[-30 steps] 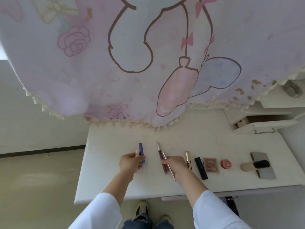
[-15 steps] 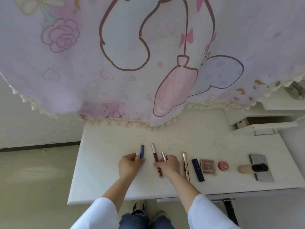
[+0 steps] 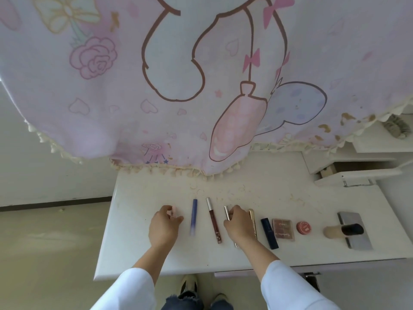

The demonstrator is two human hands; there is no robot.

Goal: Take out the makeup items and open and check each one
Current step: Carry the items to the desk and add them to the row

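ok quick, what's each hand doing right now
Left hand: open, holding nothing, beside the blue tube.
Right hand: fingers curled on the silver stick.

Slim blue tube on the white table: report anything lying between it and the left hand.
Nothing visible does. Only a bare strip of white table separates the slim blue tube from the left hand. The dark red gloss tube lies on its other side, toward the right hand, which holds a slim silver tube.

Soft, bright, even light fills the frame with only faint shadows, the wide lens bows the pink printed fabric curtain point(image 3: 201, 86) toward the edges, and motion blur smears the lower end of the slim blue tube point(image 3: 193, 217).
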